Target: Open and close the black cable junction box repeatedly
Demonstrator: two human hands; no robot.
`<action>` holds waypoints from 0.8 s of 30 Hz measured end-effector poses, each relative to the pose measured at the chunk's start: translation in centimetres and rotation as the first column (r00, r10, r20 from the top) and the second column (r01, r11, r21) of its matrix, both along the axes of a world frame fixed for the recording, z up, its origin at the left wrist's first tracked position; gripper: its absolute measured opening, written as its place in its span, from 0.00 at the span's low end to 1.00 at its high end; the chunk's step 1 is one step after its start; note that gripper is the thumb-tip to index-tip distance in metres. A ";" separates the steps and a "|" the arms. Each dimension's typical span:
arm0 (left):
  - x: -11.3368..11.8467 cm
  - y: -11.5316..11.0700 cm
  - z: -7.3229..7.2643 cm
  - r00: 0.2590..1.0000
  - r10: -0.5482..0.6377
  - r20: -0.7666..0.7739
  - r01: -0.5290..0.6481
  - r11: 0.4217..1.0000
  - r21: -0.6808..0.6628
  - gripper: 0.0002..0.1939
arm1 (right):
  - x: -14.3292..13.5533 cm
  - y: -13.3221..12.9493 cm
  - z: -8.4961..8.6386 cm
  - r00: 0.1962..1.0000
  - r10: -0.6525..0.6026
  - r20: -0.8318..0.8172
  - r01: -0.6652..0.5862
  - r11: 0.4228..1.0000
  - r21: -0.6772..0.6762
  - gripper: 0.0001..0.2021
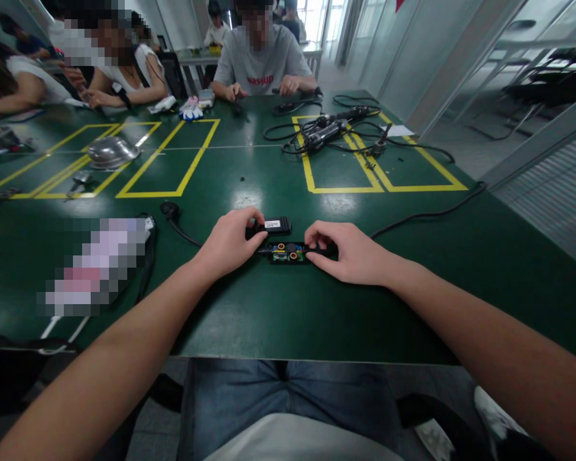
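jeans (240, 397) cut off down low; open circuit case (282, 258) on the near side of the green table (249, 173); right hand (350, 253) pinching the black cable (413, 221) at its end; left hand (235, 240) half-curled by the labelled cover (279, 225), grip's hidden so can't tell; yellow tape boxes (148, 194) further out; people (264, 64) behind, room kinda blurry

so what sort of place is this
Probably a workshop or training room: a green table marked with yellow outlines, an open black case showing circuit parts, and other people at the table.
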State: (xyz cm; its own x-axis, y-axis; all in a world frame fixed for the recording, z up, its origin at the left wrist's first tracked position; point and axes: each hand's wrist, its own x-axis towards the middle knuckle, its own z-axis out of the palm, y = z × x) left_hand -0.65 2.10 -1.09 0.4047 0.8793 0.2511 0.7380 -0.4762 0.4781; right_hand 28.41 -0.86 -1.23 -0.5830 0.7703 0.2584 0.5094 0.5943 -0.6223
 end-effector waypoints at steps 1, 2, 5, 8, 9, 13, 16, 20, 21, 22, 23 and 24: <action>-0.1 -0.1 0.2 1.000 -0.011 0.009 0.011 1.000 0.030 0.05 | 0.1 0.0 0.0 1.000 0.002 0.004 -0.002 1.000 -0.002 0.04; -0.1 -0.4 0.4 1.000 -0.025 0.019 0.024 0.998 0.064 0.05 | 0.1 0.1 0.0 1.000 0.002 0.006 -0.002 1.000 -0.005 0.04; -0.4 -1.2 1.3 0.994 -0.110 0.019 0.108 0.988 0.113 0.08 | 0.3 0.2 0.1 1.000 0.000 0.015 0.000 1.000 -0.007 0.02; -0.7 -1.8 2.1 0.961 -0.276 -0.028 0.276 0.961 -0.007 0.08 | 0.3 0.2 0.1 1.000 0.005 0.029 -0.005 1.000 0.020 0.02; -0.7 -2.0 2.2 0.954 -0.296 -0.041 0.294 0.955 -0.038 0.07 | 0.4 0.1 0.1 0.999 0.004 0.034 -0.005 1.000 0.031 0.02; -0.5 -2.1 2.0 0.951 -0.305 -0.058 0.296 0.947 -0.123 0.05 | 0.4 0.0 0.0 0.999 0.002 0.044 -0.004 0.999 0.051 0.04; -0.3 -2.1 1.9 0.951 -0.307 -0.038 0.299 0.944 -0.139 0.06 | 0.4 -0.1 0.0 0.999 -0.002 0.039 0.000 0.998 0.055 0.04; -0.3 -2.2 2.1 0.950 -0.311 -0.011 0.307 0.944 -0.121 0.06 | 0.3 -0.1 0.0 1.000 -0.016 0.007 0.015 0.997 0.076 0.05; -0.4 -2.2 2.2 0.951 -0.308 0.000 0.306 0.946 -0.109 0.07 | 0.3 -0.1 0.0 1.000 -0.018 -0.006 0.018 0.997 0.079 0.05; -0.4 -2.3 2.3 0.953 -0.302 0.012 0.302 0.948 -0.096 0.07 | 0.3 -0.2 0.1 1.000 -0.019 -0.020 0.020 0.996 0.083 0.05; -0.5 -2.3 2.4 0.955 -0.294 0.027 0.295 0.952 -0.083 0.07 | 0.4 -0.2 0.2 0.999 -0.019 -0.034 0.022 0.996 0.088 0.05; -0.5 -2.3 2.5 0.958 -0.284 0.045 0.287 0.955 -0.071 0.08 | 0.4 -0.2 0.4 0.999 -0.019 -0.045 0.023 0.995 0.094 0.05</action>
State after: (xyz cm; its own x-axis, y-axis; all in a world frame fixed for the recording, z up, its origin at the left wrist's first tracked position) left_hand -1.17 -0.23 1.36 0.6342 0.7453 0.2059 0.5591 -0.6260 0.5436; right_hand 28.85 -1.10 -0.87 -0.5534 0.7530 0.3560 0.4953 0.6412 -0.5861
